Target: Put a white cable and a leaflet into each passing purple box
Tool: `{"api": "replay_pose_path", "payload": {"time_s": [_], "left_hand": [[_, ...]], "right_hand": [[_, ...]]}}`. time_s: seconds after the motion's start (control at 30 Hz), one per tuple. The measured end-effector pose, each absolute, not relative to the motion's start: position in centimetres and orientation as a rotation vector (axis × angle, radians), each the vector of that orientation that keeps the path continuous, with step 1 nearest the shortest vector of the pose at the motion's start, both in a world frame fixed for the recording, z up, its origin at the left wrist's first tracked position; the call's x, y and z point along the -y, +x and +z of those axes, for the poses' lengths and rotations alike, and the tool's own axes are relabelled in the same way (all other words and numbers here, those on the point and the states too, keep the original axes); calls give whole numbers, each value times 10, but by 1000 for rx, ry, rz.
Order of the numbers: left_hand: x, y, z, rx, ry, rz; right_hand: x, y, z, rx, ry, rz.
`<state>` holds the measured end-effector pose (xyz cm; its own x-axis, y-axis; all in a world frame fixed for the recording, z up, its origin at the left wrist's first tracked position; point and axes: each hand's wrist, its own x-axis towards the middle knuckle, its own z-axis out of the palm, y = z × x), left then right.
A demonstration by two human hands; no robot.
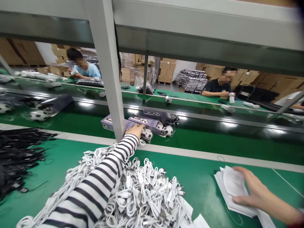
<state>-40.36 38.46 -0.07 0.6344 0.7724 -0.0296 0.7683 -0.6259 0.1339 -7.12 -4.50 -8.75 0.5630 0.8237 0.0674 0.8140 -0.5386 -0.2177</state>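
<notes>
My left hand (135,130), in a striped sleeve, reaches to the belt beyond the post. Its fingers close over the open end of a purple box (107,123), partly hidden by the post. A bagged football-patterned item (147,135) sticks out beside my fingertips. My right hand (256,191) has its thumb and fingers around a stack of folded white leaflets (234,185) on the green table. Below my left forearm lies a big heap of white USB cables (144,190), each tied in a loop.
More purple boxes (140,120) and bagged items lie on the green belt (201,139). A grey post (106,63) rises before me. Black straps or cords (19,158) are piled at left. Across the belt, two co-workers (86,69) handle white items.
</notes>
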Motion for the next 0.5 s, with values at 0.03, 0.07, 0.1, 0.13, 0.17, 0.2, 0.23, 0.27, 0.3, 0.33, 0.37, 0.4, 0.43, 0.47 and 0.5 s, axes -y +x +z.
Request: {"api": "replay_pose_path", "payload": {"time_s": [0.03,0.07,0.1,0.13,0.17,0.2,0.23,0.27,0.3,0.33,0.37,0.4,0.43,0.47,0.5], "left_hand": [[-384,-405,-1,-1198,2768,24],[-383,-407,-2,-1110,2814,-14],[-382,-408,-3,-1038,2853,-47],[-381,-408,-3,-989,2881,-66],[-379,-407,-2,-971,2894,-58],[-378,-406,-2,-979,2895,-21],[-375,-405,0,-1006,2889,43],[-371,-404,1,-1037,2877,113],[-367,-403,2,-1061,2859,172],[-361,-402,2,-1058,2840,210],[-355,-402,1,-1011,2827,224],[-347,-404,0,-926,2817,193],[-338,-406,-2,-819,2807,125],[-329,-408,-4,-711,2801,39],[-319,-411,-5,-625,2803,-29]], "right_hand": [[44,-71,-90,1314,-2536,51],[43,-71,-91,1254,-2508,68],[40,-72,-90,1190,-2488,104],[37,-75,-88,1124,-2476,156],[34,-78,-83,1064,-2467,224],[31,-83,-76,1018,-2459,302],[28,-88,-68,990,-2450,378],[25,-93,-60,987,-2440,446],[23,-98,-51,1007,-2422,496],[21,-103,-42,1037,-2391,528],[18,-108,-33,1060,-2347,534],[16,-112,-25,1059,-2295,517],[13,-117,-17,1031,-2237,489],[9,-122,-10,975,-2177,454],[4,-128,-4,908,-2117,422]]}}
